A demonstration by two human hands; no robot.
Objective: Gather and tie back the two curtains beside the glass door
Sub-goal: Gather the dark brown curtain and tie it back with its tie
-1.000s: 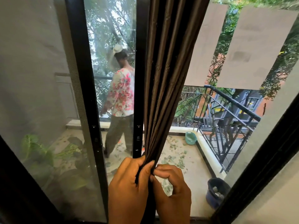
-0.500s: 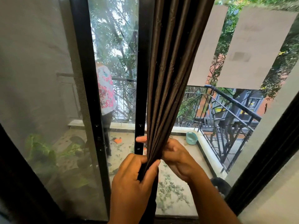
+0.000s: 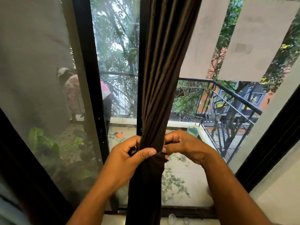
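Observation:
A dark brown curtain (image 3: 164, 70) hangs gathered into a narrow bunch in front of the glass door (image 3: 116, 62). A band of the same brown fabric (image 3: 159, 157) wraps the bunch at waist height. My left hand (image 3: 129, 156) clasps the bunch from the left, thumb across the front, with a small metal ring visible at its fingers. From the right, my right hand (image 3: 183, 146) pinches the fabric at the band. Only one curtain is in sight.
Black door frames (image 3: 87, 78) stand left of the curtain, with a mesh screen (image 3: 35, 78) beyond. Outside, a person in a floral shirt (image 3: 73, 95) bends on the balcony near a black railing (image 3: 227, 98), a teal pot (image 3: 192, 131) and green plants (image 3: 45, 143).
Both hands rose a little and now meet at the wrapped band. The right hand moved from behind the curtain to its right side. The person outside moved left behind the screen.

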